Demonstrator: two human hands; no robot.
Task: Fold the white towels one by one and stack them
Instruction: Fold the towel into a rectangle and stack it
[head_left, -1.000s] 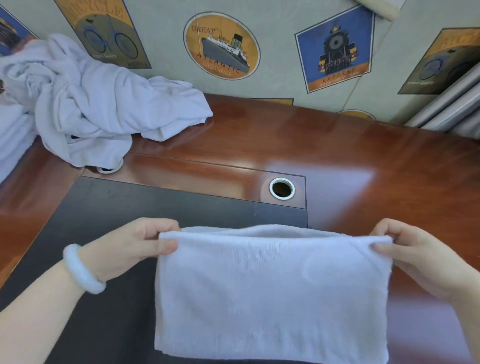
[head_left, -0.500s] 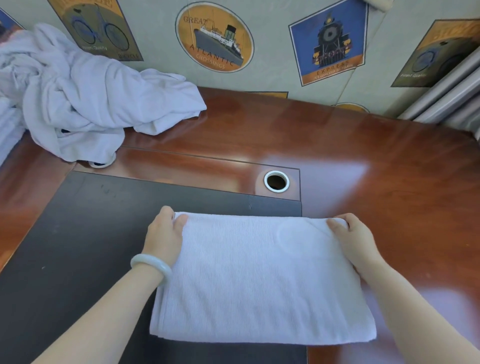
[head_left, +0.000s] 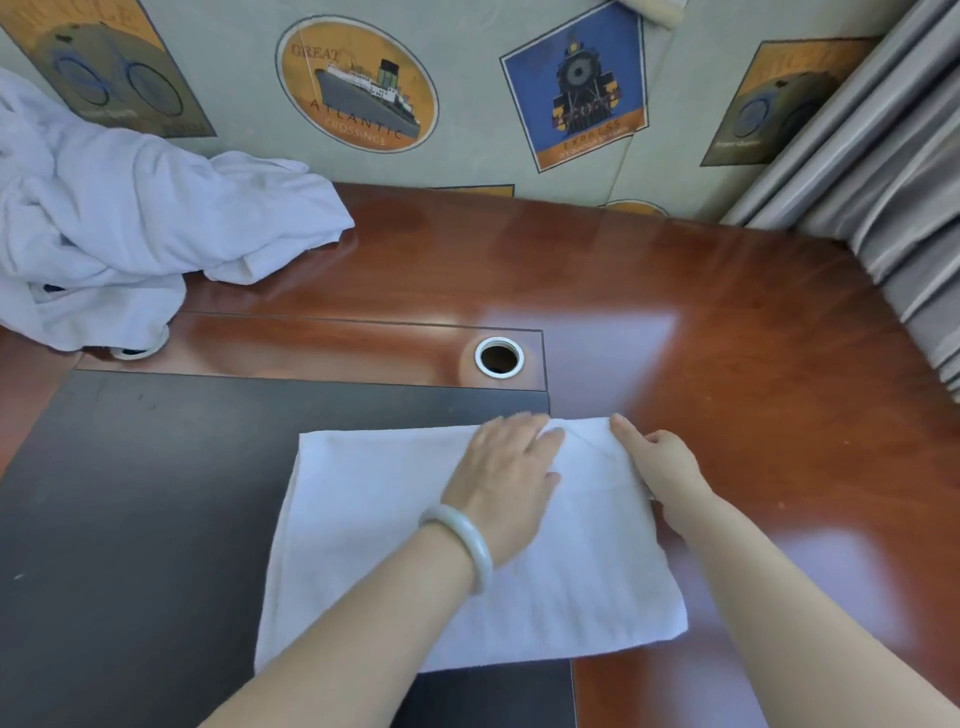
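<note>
I see one towel (head_left: 395, 545) half-folded flat on the near dark mat (head_left: 156, 493), left hand (head_left: 506, 467) pressing it with straight fingers, right hand (head_left: 657, 460) apparently pinching its far right corner, no stack visible, crumpled pile (head_left: 130, 223) far left untouched, so most remains.

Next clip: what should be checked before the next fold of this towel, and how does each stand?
1. Towel lies flat on the desk: ok.
2. Left hand presses flat on it: ok.
3. Right hand grips the far right corner: ok.
4. Layers' edges aligned: cannot tell.
5. Unfolded pile apart from the towel: ok.
6. Stack of folded towels in view: not ok.
</note>
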